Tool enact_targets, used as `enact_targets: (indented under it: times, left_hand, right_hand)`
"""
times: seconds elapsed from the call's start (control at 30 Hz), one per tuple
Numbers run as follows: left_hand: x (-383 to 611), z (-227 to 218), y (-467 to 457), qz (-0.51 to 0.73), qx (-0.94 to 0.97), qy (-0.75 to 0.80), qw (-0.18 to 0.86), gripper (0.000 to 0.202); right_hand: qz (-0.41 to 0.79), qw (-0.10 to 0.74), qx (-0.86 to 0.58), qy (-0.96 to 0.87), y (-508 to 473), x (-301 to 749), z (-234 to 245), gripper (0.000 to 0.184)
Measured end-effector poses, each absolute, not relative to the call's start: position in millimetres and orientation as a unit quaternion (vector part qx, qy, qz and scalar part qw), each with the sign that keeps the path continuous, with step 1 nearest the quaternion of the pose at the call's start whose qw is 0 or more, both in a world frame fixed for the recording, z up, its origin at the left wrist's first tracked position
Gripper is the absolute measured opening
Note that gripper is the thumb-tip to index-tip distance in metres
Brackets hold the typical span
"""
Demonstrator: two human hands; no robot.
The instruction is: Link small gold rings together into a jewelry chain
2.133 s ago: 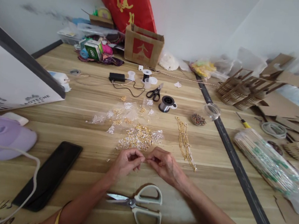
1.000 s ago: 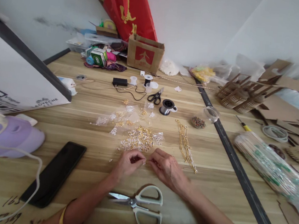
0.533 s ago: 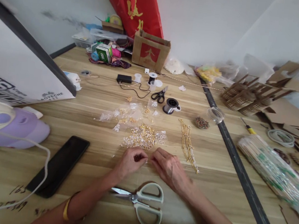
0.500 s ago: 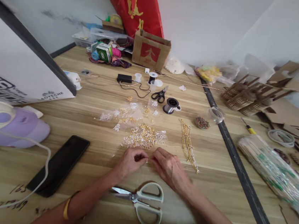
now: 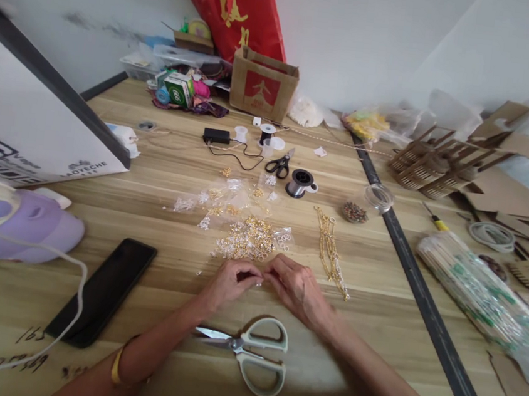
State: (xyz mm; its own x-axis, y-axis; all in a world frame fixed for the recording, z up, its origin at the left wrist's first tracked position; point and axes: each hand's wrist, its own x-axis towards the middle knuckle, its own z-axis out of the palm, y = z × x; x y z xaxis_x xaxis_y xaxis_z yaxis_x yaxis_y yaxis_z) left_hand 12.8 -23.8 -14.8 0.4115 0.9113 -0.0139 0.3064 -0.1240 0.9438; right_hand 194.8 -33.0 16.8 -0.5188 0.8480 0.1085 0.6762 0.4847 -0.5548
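Observation:
My left hand [image 5: 231, 283] is closed in a pinch, thumb against forefinger, at the near edge of a pile of gold and clear beads [image 5: 248, 237]. Right beside it, my right hand [image 5: 293, 284] is closed too, its fingertips almost touching the left ones. A tiny pale piece [image 5: 259, 283] shows between the fingertips, too small to name. Below the hands lie white-handled scissors [image 5: 260, 352], blades pointing left. Gold bead chains [image 5: 331, 249] rest to the right of the pile, and a small bag of rings [image 5: 283, 238] touches its right side.
A black phone [image 5: 103, 291] and a white cable [image 5: 82, 286] lie at left, near a purple-and-white object [image 5: 30, 224]. Farther back are small bead bags [image 5: 217, 202], black scissors [image 5: 280, 164] and a wire spool [image 5: 300, 183]. Packaged sticks [image 5: 477, 286] lie at right.
The whole view has shifted slightly. Both hands stay together at the pile's near edge, with the fingertips a little closer and the fingers slightly changed in pose.

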Motion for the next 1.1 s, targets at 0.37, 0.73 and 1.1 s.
enact_targets:
  times: [0.37,0.73,1.1]
  left_hand:
    - [13,-15,-24,0.296,0.67,0.453,0.508,0.012]
    - [11,-10,-21,0.319,0.578,0.448,0.603,0.018]
    - [11,-8,-21,0.319,0.567,0.464,0.601,0.014]
  right_hand:
    - [0.246,0.232,-0.426,-0.839,-35,193,13,0.008]
    - [0.236,0.26,-0.449,-0.822,-37,197,24,0.006]
    - [0.261,0.228,-0.451,-0.822,-34,194,14,0.008]
